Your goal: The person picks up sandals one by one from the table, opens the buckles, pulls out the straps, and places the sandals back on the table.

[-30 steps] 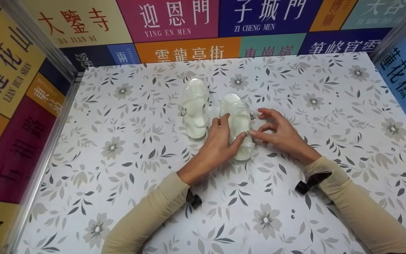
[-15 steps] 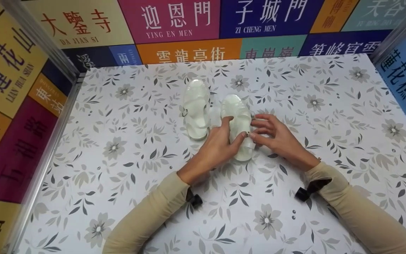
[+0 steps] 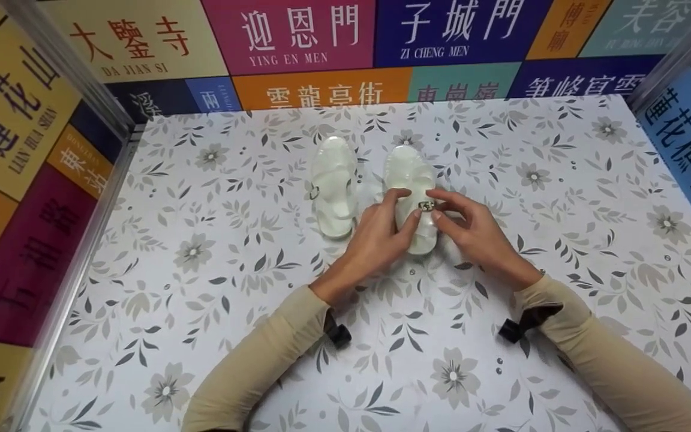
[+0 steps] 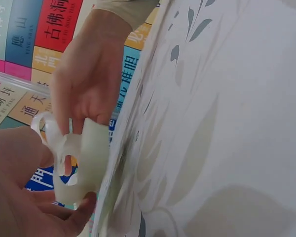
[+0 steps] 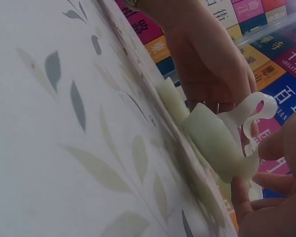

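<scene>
Two pale, translucent jelly sandals lie side by side in the head view. The left-hand sandal (image 3: 332,165) rests untouched on the table, with a round buckle at its side. Both hands work on the right-hand sandal (image 3: 405,163). My left hand (image 3: 375,234) grips its left side, the thumb beside a dark metal buckle (image 3: 426,206) on the strap. My right hand (image 3: 477,231) pinches the strap from the other side of that buckle. In the right wrist view, the sandal's sole (image 5: 212,143) stands tilted up, a looped strap (image 5: 269,104) rising above it. Fingers cover much of its middle.
A white tabletop (image 3: 159,258) printed with grey leaves and flowers spreads around the sandals. Colourful sign-covered panels (image 3: 303,36) border it at the back and sides. A black wrist camera (image 3: 338,336) is strapped below each sleeve.
The held sandal has moved away from the body and slightly right, both hands with it. The buckle's face now shows upward, and the right fingers have come in over the strap.
</scene>
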`<state>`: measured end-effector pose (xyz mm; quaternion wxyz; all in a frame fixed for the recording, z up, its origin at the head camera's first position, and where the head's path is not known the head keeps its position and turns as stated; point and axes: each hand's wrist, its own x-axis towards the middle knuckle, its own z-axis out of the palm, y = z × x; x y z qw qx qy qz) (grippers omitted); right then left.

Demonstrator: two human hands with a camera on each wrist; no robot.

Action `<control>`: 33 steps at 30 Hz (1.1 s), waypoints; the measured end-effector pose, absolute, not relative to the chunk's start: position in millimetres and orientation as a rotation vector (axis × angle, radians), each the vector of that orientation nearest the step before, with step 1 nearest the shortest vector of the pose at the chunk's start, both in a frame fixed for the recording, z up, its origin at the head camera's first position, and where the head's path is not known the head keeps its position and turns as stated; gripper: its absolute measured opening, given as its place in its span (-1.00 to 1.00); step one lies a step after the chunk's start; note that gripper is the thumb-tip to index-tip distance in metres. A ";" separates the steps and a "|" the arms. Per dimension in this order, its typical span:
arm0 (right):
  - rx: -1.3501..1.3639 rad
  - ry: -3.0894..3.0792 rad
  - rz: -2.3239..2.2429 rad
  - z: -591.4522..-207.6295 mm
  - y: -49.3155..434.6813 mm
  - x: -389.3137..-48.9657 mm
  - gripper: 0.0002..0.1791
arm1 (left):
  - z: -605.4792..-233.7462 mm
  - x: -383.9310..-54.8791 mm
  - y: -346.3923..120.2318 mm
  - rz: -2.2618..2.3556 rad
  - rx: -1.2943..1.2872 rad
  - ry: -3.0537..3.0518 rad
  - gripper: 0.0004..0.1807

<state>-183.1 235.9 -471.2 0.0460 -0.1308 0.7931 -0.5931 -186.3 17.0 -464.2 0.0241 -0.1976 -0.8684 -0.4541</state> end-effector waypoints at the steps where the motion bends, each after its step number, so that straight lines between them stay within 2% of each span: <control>1: -0.404 2.435 -1.806 -471.3 237.8 -186.5 -0.48 | -464.8 -188.1 20.2 -1.407 -0.594 -2.678 -0.49; 17: -0.304 2.450 -1.816 -480.1 254.5 -233.7 -0.53 | -478.0 -230.3 60.9 -1.466 -0.443 -2.608 -0.59; 25: -0.285 2.420 -1.751 -484.0 254.3 -238.7 -0.57 | -486.2 -232.9 59.2 -1.424 -0.538 -2.683 -0.57; 33: -0.221 2.486 -1.769 -478.2 253.5 -239.9 -0.57 | -476.0 -231.9 56.1 -1.459 -0.570 -2.668 -0.52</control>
